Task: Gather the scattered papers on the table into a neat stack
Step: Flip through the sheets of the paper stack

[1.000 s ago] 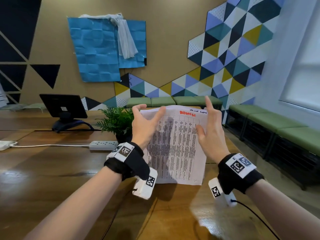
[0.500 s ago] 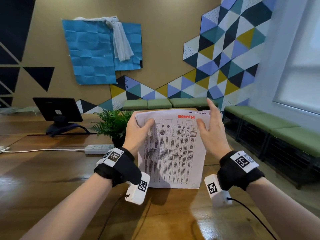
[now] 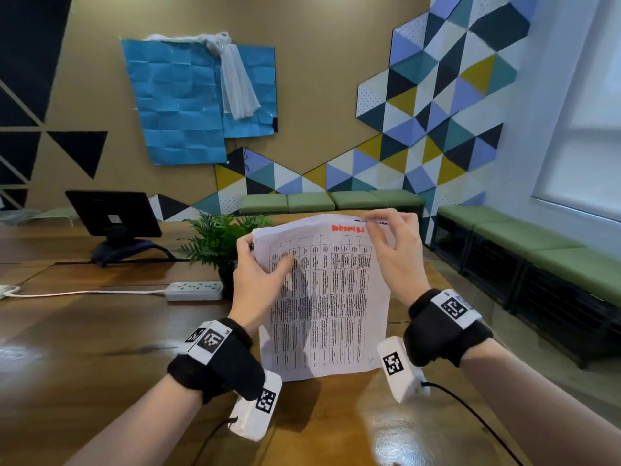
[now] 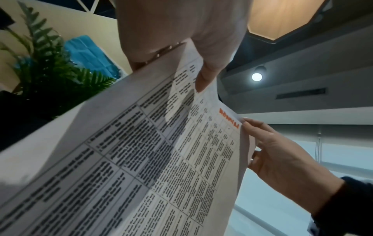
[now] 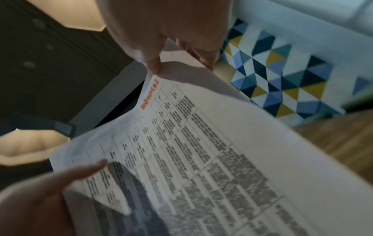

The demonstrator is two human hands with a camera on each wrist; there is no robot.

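A bundle of white papers printed with a table and an orange heading stands upright, its bottom edge on the wooden table. My left hand grips the bundle's left edge, thumb across the front sheet. My right hand pinches the top right corner. The left wrist view shows the papers with the left thumb on the front and the right hand at the far edge. In the right wrist view, the right hand's fingertips pinch the papers at the top.
A potted fern stands just behind the papers on the left. A white power strip with its cable lies left of it, and a black monitor stands further back. Green benches line the wall on the right.
Both hands went from spread open against the papers' sides to gripping them. The right hand rose to the top right corner. The camera view tilted down and to the left.
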